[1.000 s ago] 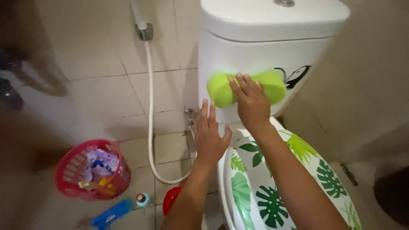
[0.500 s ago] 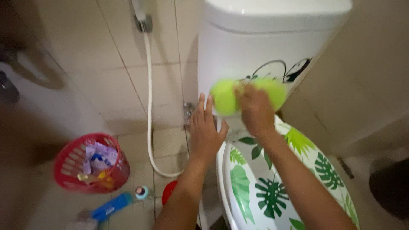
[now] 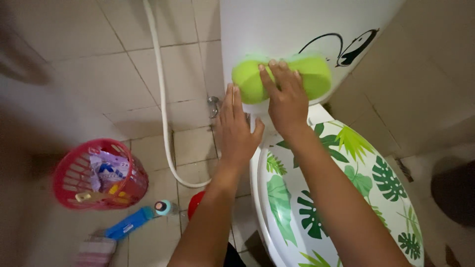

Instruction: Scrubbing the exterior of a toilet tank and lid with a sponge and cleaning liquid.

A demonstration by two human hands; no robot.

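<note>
My right hand (image 3: 284,101) presses a lime-green sponge (image 3: 314,74) flat against the lower front of a white toilet tank (image 3: 277,29), which carries a black line-drawn sticker (image 3: 346,47). Fingers lie spread over the sponge's middle. My left hand (image 3: 236,131) rests open, fingers together and pointing up, against the tank's lower left edge beside the sponge. Below both arms is the closed toilet lid (image 3: 341,198), white with green leaf prints.
A white hose (image 3: 161,99) hangs down the tiled wall to a metal valve (image 3: 213,105). On the floor at left stand a red basket (image 3: 99,175) with packets, a blue bottle (image 3: 131,222) lying down, and a red round object (image 3: 195,203).
The view has tilted down, so the tank's lid has left the frame. My right hand has wiped the sponge down the tank's front to its lower edge. The left hand stays in place.
</note>
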